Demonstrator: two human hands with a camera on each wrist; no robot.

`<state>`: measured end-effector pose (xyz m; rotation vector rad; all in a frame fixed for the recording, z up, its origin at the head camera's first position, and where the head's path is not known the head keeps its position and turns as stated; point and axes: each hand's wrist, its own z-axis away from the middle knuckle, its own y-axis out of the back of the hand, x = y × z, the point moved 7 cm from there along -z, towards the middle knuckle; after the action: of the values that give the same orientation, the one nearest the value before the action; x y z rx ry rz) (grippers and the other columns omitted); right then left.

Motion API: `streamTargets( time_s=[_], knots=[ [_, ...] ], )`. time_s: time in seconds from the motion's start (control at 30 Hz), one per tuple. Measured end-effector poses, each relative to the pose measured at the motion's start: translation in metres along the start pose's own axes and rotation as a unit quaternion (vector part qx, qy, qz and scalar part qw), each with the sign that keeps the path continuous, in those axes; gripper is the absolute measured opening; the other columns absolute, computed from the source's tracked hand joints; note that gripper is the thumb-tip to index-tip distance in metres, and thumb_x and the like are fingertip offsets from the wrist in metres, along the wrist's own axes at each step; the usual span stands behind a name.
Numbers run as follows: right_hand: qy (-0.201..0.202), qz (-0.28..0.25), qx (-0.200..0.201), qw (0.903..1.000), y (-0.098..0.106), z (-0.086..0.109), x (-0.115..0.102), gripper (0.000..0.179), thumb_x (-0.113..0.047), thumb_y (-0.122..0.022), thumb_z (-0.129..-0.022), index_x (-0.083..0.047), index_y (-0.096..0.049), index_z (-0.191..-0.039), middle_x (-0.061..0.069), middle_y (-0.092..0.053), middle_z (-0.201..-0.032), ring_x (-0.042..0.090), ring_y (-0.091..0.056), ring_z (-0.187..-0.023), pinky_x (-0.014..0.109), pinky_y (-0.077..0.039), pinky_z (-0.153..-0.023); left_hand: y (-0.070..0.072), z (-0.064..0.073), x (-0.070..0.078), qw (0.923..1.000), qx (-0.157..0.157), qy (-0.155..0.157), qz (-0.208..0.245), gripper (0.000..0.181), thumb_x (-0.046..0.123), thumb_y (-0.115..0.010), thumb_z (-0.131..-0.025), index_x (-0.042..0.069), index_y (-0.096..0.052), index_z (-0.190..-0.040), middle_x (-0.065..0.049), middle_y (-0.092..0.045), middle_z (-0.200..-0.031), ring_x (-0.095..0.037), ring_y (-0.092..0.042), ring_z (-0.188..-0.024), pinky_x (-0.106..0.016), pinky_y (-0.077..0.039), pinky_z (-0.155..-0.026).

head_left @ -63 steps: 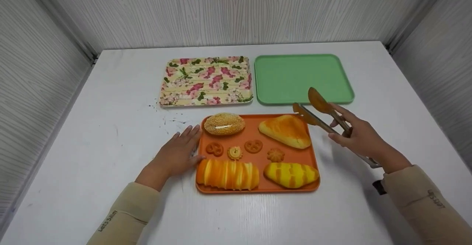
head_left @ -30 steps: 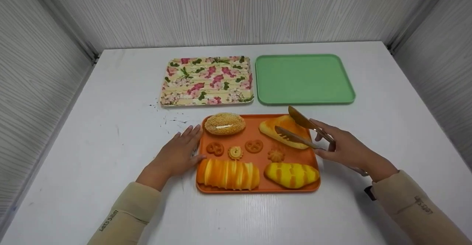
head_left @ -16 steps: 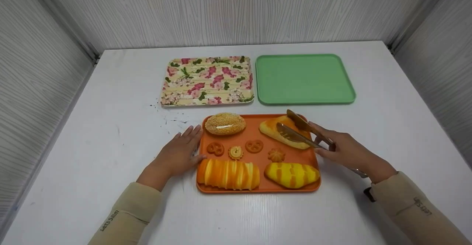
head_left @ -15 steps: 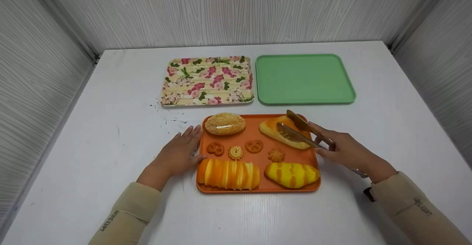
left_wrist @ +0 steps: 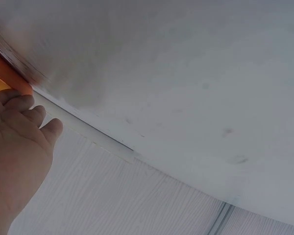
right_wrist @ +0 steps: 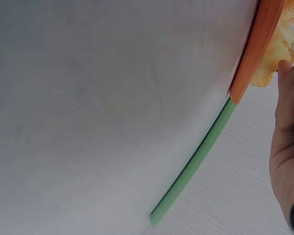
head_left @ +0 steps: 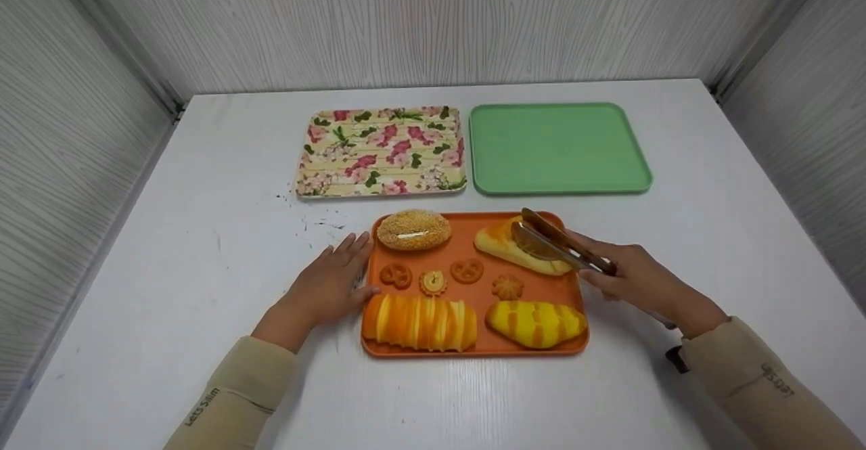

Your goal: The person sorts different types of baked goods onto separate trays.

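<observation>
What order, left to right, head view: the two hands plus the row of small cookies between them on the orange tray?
Left hand → left pretzel cookie → round scalloped cookie → right pretzel cookie → flower-shaped cookie → right hand.

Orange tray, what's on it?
The orange tray holds a sesame bun, triangular bread, striped loaf, yellow bread, two pretzels, a round biscuit and a flower cookie. Tongs hide part of the triangular bread; whatever lies beneath the food is covered.
</observation>
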<state>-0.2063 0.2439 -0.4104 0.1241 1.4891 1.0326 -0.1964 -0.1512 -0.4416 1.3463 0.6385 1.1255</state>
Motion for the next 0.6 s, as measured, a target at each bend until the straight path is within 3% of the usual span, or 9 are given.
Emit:
streamTargets(
  time_s=[0.3,0.47,0.6],
  knots=[
    [0.021,0.02,0.031,0.9991,0.017,-0.006,-0.005,0.058,-0.032,-0.058,-0.096,-0.037,-0.033,-0.148,0.015,-0.058,-0.079,0.02,-0.053,-0.053,0.029,-0.046,-0.049,-0.002,0.0,-0.001,1.0,-0.002,0.004,-0.003,0.077,0.047,-0.05,-0.096,0.004,-0.018,-0.152,-0.011,-0.015,-0.157,-0.029,-0.011,-0.143,-0.048,-0.012,-0.114],
    [0.038,0.021,0.054,0.9976,0.032,-0.014,-0.007,0.06,-0.026,-0.059,-0.096,-0.035,-0.032,-0.149,0.017,-0.06,-0.092,0.019,-0.053,-0.053,0.03,-0.047,-0.049,-0.001,0.0,-0.001,1.0,0.0,0.005,-0.005,0.077,0.046,-0.05,-0.096,0.004,-0.018,-0.152,-0.011,-0.015,-0.157,-0.029,-0.011,-0.143,-0.048,-0.012,-0.114],
    [0.038,0.03,0.072,0.9962,0.045,-0.022,-0.005,0.06,-0.024,-0.059,-0.096,-0.034,-0.032,-0.149,0.018,-0.059,-0.086,0.021,-0.054,-0.053,0.03,-0.046,-0.048,-0.001,0.0,-0.001,1.0,0.006,0.0,-0.001,0.076,0.044,-0.052,-0.096,0.003,-0.019,-0.152,-0.012,-0.016,-0.157,-0.03,-0.011,-0.143,-0.049,-0.012,-0.113]
  ],
)
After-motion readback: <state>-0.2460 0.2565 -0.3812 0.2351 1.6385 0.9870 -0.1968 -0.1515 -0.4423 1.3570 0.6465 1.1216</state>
